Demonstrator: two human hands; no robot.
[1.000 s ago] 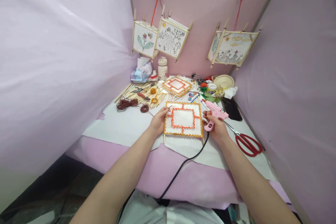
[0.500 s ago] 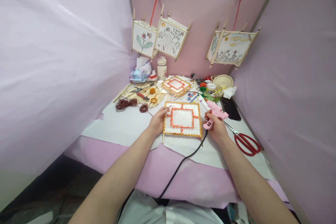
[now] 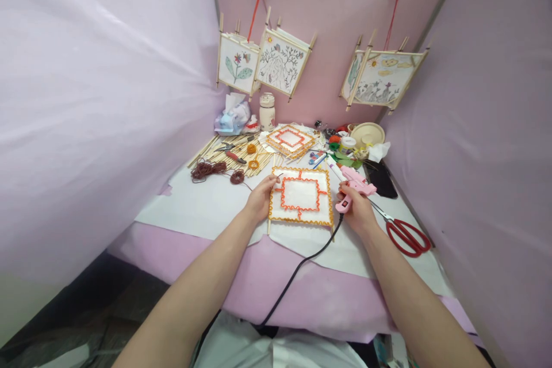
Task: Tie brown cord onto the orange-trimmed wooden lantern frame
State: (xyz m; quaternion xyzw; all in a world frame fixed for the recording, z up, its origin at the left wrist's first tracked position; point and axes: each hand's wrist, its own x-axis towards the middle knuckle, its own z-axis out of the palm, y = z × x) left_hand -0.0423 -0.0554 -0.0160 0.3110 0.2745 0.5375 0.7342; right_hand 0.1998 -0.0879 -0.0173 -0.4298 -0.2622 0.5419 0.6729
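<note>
My left hand is closed at the left edge of a square stick-framed panel that lies on the table. A short dark end of brown cord pokes out from its pinched thumb and finger. Wavy yellow yarn borders the white panel, with an orange yarn rectangle inside. On the panel's right side, my right hand is wrapped round the handle of a pink hot glue gun, its nozzle towards the upper left. The gun's black cable hangs down over the table's front edge.
Red-handled scissors and a black phone lie on the right. Coils of brown cord, pliers and thin sticks are at the left. Behind stand a second yarn panel and a bottle. Picture lanterns hang above.
The view has shifted very slightly. Both hands keep their holds, and the panel and glue gun show no clear movement.
</note>
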